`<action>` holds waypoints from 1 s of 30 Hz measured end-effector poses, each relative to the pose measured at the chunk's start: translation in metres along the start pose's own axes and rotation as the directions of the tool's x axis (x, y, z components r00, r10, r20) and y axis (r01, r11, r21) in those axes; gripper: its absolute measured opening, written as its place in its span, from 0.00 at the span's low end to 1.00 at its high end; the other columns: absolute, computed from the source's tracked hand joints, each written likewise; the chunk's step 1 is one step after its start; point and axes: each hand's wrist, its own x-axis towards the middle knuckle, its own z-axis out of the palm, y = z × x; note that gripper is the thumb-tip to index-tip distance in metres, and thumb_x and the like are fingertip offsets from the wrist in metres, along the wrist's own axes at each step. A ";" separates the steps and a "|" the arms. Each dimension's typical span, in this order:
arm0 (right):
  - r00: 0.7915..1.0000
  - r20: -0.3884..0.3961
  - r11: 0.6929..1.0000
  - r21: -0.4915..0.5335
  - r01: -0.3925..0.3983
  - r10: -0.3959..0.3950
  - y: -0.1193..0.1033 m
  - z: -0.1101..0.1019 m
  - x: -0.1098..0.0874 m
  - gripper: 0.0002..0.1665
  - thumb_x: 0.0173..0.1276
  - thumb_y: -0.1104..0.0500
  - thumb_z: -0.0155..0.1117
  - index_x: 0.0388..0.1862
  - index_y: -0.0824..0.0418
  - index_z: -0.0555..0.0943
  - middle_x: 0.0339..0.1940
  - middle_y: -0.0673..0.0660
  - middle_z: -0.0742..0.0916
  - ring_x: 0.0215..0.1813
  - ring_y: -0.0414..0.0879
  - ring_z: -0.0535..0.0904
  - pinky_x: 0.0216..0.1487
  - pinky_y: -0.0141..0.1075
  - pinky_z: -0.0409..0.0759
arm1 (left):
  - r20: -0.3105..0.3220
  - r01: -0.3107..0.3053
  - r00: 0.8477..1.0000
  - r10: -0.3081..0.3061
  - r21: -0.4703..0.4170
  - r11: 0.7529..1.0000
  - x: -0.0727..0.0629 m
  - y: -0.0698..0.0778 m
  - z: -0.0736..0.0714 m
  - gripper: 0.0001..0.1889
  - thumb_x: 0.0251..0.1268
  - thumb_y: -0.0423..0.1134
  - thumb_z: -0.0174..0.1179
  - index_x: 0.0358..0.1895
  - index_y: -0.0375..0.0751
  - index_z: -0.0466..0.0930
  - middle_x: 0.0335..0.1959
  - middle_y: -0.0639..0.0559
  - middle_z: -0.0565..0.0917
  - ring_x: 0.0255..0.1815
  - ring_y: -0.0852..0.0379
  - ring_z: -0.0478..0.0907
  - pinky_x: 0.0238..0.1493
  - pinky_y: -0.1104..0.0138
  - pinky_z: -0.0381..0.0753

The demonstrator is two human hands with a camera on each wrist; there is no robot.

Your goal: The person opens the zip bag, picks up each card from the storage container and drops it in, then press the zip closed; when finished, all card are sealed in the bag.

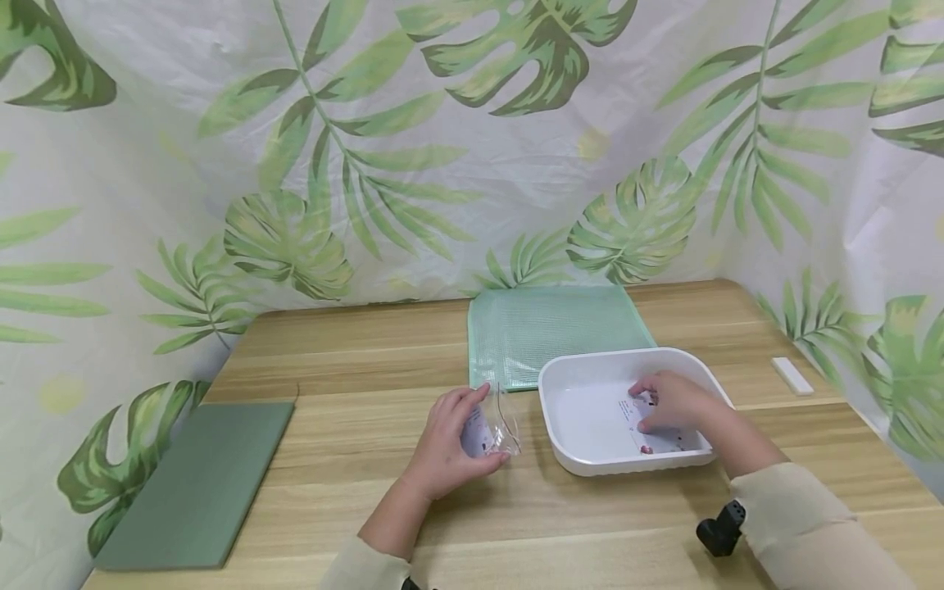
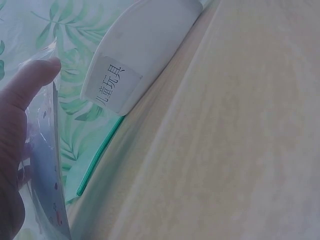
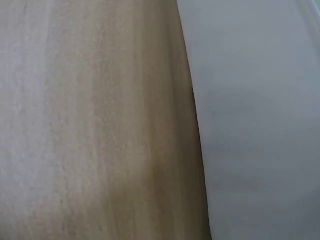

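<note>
My left hand (image 1: 447, 447) grips a clear zip bag (image 1: 506, 426) with a pale printed card (image 1: 478, 433) inside, just left of a white plastic tray (image 1: 583, 414). In the left wrist view the bag (image 2: 44, 165) stands on edge between thumb and fingers. My right hand (image 1: 674, 401) reaches into the tray, thumb and fingertips over another pale printed card (image 1: 667, 441) at its bottom. Whether they pinch this card or only touch it does not show. The right wrist view has only the tray's side (image 3: 250, 125) and the tabletop, no hand.
A green mesh pouch (image 1: 553, 328) lies behind the tray, partly under its edge. A dark green board (image 1: 199, 483) is at the left. One small white bar (image 1: 792, 376) lies at the right. The tray's side carries a label (image 2: 112, 85) with Chinese characters.
</note>
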 end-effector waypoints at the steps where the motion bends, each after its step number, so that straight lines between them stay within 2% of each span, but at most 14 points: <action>1: 1.000 -0.004 1.000 -0.011 0.002 -0.002 0.000 0.000 0.000 0.34 0.48 0.56 0.79 0.55 0.65 0.80 0.58 0.71 0.80 0.58 0.64 0.76 0.62 0.58 0.71 | 0.001 0.001 1.000 -0.001 0.000 1.000 0.000 0.000 0.000 0.48 0.37 0.51 0.76 0.69 0.45 0.70 0.58 0.46 0.75 0.62 0.47 0.69 0.61 0.49 0.72; 3: 1.000 -0.008 1.000 -0.014 -0.004 0.004 -0.001 0.000 -0.001 0.33 0.48 0.56 0.80 0.54 0.65 0.81 0.57 0.71 0.81 0.58 0.62 0.76 0.62 0.57 0.71 | 0.001 0.002 1.000 -0.002 0.000 1.000 0.000 0.000 0.000 0.48 0.37 0.51 0.76 0.69 0.46 0.70 0.58 0.45 0.75 0.62 0.47 0.69 0.61 0.49 0.72; 7: 1.000 -0.017 1.000 -0.001 -0.009 0.009 0.000 0.000 0.000 0.30 0.49 0.57 0.79 0.51 0.66 0.81 0.49 0.67 0.83 0.50 0.58 0.77 0.56 0.53 0.74 | 0.005 0.002 1.000 -0.002 0.000 1.000 0.000 0.001 -0.001 0.48 0.37 0.51 0.76 0.70 0.46 0.69 0.59 0.45 0.75 0.63 0.47 0.69 0.61 0.49 0.72; 11: 0.997 -0.068 1.000 0.000 0.023 -0.023 0.004 -0.001 0.002 0.19 0.53 0.58 0.76 0.42 0.65 0.83 0.36 0.58 0.84 0.39 0.48 0.75 0.45 0.42 0.74 | 0.012 0.008 1.000 -0.008 -0.005 1.000 0.000 0.001 -0.001 0.48 0.38 0.51 0.76 0.70 0.46 0.69 0.59 0.45 0.75 0.63 0.47 0.68 0.61 0.49 0.72; 15: 0.996 -0.092 1.000 0.009 0.010 -0.009 0.002 -0.005 0.001 0.10 0.60 0.57 0.70 0.36 0.63 0.83 0.32 0.54 0.84 0.35 0.45 0.74 0.39 0.37 0.71 | 0.012 0.010 1.000 -0.010 -0.006 1.000 0.000 0.001 -0.001 0.48 0.38 0.51 0.76 0.70 0.46 0.69 0.59 0.46 0.75 0.63 0.47 0.68 0.61 0.49 0.72; 19: 0.997 -0.064 0.996 0.074 -0.044 0.049 -0.004 -0.017 -0.002 0.12 0.66 0.54 0.66 0.40 0.63 0.85 0.35 0.56 0.85 0.38 0.46 0.75 0.39 0.37 0.73 | 0.011 0.009 1.000 -0.009 -0.007 1.000 0.000 0.001 -0.001 0.48 0.38 0.51 0.76 0.70 0.46 0.69 0.59 0.46 0.75 0.63 0.47 0.68 0.61 0.49 0.72; 24: 0.996 -0.062 0.983 0.176 -0.058 0.070 -0.008 -0.026 -0.004 0.17 0.68 0.51 0.65 0.47 0.62 0.84 0.39 0.57 0.85 0.41 0.48 0.76 0.40 0.36 0.75 | 0.015 0.015 1.000 -0.015 -0.011 1.000 0.000 0.002 -0.002 0.48 0.38 0.51 0.76 0.70 0.46 0.69 0.59 0.46 0.75 0.63 0.47 0.68 0.61 0.49 0.72; 30: 0.994 -0.077 0.955 0.294 -0.047 0.073 -0.014 -0.031 -0.007 0.24 0.71 0.50 0.61 0.59 0.65 0.79 0.30 0.55 0.81 0.31 0.46 0.74 0.31 0.35 0.74 | 0.008 0.008 1.000 -0.008 -0.005 1.000 -0.001 0.001 -0.002 0.47 0.38 0.51 0.76 0.70 0.47 0.69 0.59 0.46 0.75 0.63 0.47 0.68 0.61 0.49 0.73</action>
